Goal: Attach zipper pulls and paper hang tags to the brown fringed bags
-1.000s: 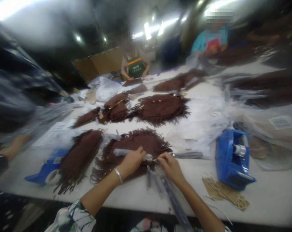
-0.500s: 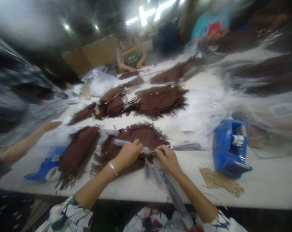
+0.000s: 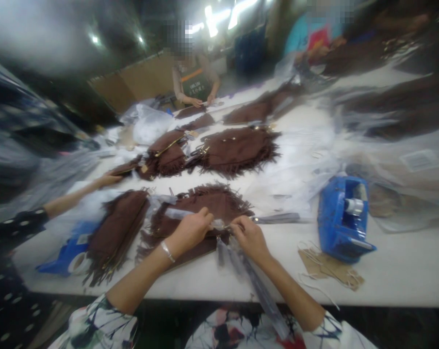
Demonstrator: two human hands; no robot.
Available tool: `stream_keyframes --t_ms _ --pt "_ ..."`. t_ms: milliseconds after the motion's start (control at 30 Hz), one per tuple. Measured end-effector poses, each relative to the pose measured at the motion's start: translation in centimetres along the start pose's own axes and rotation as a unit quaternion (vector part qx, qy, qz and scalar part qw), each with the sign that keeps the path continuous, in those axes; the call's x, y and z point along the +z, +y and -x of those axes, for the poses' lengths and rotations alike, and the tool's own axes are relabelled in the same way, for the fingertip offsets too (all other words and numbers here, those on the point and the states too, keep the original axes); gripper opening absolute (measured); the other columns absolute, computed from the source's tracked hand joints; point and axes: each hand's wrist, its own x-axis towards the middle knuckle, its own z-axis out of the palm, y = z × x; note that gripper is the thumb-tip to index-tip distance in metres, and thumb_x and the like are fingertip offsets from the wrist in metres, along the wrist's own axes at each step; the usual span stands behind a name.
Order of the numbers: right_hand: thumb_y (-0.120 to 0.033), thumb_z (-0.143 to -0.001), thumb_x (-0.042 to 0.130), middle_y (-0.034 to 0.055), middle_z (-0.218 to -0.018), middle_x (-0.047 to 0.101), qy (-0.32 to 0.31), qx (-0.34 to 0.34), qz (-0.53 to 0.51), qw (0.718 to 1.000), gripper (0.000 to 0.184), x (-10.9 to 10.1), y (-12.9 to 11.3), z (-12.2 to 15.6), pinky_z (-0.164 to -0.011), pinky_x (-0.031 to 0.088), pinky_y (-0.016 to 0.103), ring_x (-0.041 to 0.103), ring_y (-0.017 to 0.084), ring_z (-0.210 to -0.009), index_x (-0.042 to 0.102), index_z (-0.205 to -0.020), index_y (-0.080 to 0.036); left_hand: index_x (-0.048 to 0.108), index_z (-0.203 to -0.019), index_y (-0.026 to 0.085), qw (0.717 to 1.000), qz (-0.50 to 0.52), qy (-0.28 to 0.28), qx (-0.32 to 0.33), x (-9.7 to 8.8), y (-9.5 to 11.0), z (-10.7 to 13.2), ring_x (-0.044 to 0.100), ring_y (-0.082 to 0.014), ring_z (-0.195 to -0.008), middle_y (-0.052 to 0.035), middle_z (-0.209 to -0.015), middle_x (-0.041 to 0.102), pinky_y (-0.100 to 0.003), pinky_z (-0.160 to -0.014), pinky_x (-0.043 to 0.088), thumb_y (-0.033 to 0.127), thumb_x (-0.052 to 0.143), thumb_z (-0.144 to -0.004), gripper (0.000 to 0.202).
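Head view, L to R: a co-worker's hand [image 3: 110, 180] lies well left of & beyond the left hand [image 3: 190, 230], on another brown piece. A second fringed piece [image 3: 117, 232] sits just left of that hand. Left hand is closed, thumb & fingers pinching a clear plastic strip [image 3: 177, 213] that lies across the brown fringed piece [image 3: 204, 201] directly under & beyond it. Between the two hands, touching both, is a small shiny fitting [image 3: 219, 224]. Right hand [image 3: 250, 237] is curled tight in a pinch right at it; blur hides exactly what it grips. Below the right wrist, clear sleeves [image 3: 255, 286] hang over the table [image 3: 404, 276] edge. A blue tape dispenser [image 3: 345, 218] stands well right of the right hand. Risks, imo: slick plastic could slip out of the left pinch; loose fringe could snag in the fitting; the overhanging sleeves could slide off if the wrist brushes them. Vs 0.5 s ago: both hands keep approx. the same grip & spot, while the co-worker's hand has reached farther in, now onto the far brown piece.
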Motion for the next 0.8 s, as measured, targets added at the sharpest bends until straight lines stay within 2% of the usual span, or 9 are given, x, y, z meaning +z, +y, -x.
stream_keyframes --t_ms 800 --pt "-0.024 -0.089 0.051 0.0008 -0.080 0.063 -0.018 0.011 -0.020 1.000 0.012 0.4 -0.2 0.0 -0.072 0.040 0.028 0.058 0.017 -0.077 0.060 -0.081 -0.021 0.052 -0.097 0.018 0.999 -0.026 -0.018 0.034 -1.7 0.1 -0.4 0.059 -0.0206 -0.074 -0.0064 -0.097 0.053 -0.033 -0.065 0.048 0.026 0.046 -0.093 0.010"
